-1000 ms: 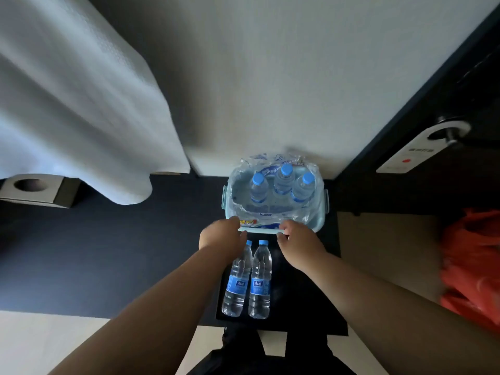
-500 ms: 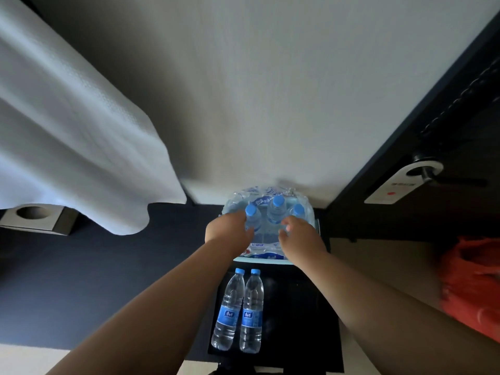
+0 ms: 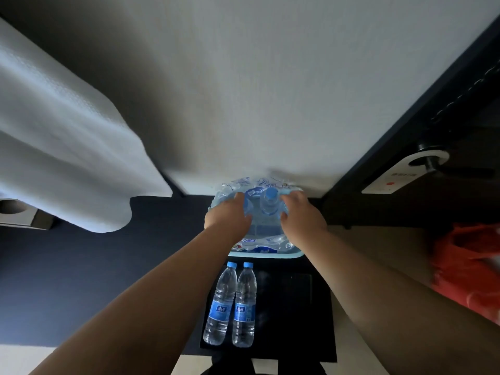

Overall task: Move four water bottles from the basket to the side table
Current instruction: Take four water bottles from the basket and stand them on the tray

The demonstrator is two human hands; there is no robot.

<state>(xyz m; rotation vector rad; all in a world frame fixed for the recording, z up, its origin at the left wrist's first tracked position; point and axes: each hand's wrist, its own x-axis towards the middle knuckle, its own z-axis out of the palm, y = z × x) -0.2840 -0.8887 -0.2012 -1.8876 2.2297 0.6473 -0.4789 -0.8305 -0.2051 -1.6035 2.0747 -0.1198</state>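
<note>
A light blue basket (image 3: 266, 255) lined with crinkled plastic wrap stands at the far end of the black side table (image 3: 295, 307). Both hands reach down into it. My left hand (image 3: 227, 216) curls over the left bottle and my right hand (image 3: 301, 216) over the right one, hiding both caps. Between the hands stands a third water bottle (image 3: 270, 203) with its blue cap showing. Two clear water bottles with blue labels, one (image 3: 219, 304) touching the other (image 3: 244, 307), rest side by side on the table's near left part.
A white cloth (image 3: 67, 158) hangs at the left above the dark floor. A grey box with a round hole (image 3: 16, 212) sits at the far left. At the right are a dark door with a white hanger tag (image 3: 400, 177) and a red bag (image 3: 470, 274).
Both hands moved from the basket's near rim forward and into the basket, closing over the outer two bottles. The view tilted up, so basket and table sit lower in frame.
</note>
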